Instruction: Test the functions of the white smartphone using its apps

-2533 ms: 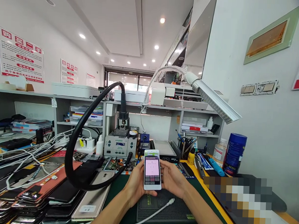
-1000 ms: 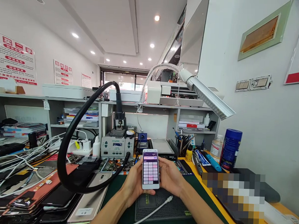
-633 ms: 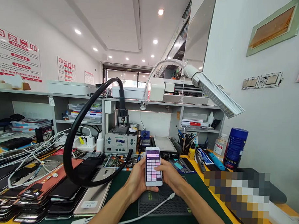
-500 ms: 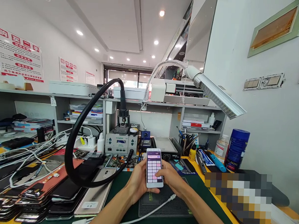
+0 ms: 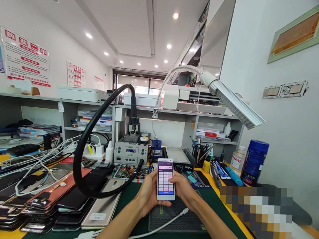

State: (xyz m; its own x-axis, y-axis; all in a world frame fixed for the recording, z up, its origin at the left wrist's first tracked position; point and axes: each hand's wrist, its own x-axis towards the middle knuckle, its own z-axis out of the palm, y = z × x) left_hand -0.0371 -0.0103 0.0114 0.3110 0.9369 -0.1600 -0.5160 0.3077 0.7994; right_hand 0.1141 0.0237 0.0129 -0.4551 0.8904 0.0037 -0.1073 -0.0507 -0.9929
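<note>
1. The left grip (image 5: pixel 148 193) is closed around a white phone (image 5: pixel 165 184), its fingers wrapping under the lower edge.
2. The right grip (image 5: pixel 182 187) touches the phone's right side, thumb bent over the lit screen; its other fingers are mostly hidden, so I cannot tell whether they clasp it too.
3. The phone is between both grips, tilted up, showing a grid of pale buttons with a blue bar at the bottom.
4. Below the grips, a dark perforated pad (image 5: pixel 188 225) lies on a green mat (image 5: pixel 216 214), with a white cable (image 5: pixel 161 229) across it, its plug just below the right grip.
5. Left of the left grip, a gold phone (image 5: pixel 104 204) and piled phone parts (image 5: pixel 38 213) crowd the yellow counter (image 5: pixel 3 234).
6. Beyond the left grip are circuit boards (image 5: pixel 128 171) and a grey soldering station (image 5: pixel 125 152) with a black looping hose (image 5: pixel 78 165).
7. Right of the right grip, farther back, stand a yellow bottle (image 5: pixel 206 165) and a blue can (image 5: pixel 255 161).
</note>
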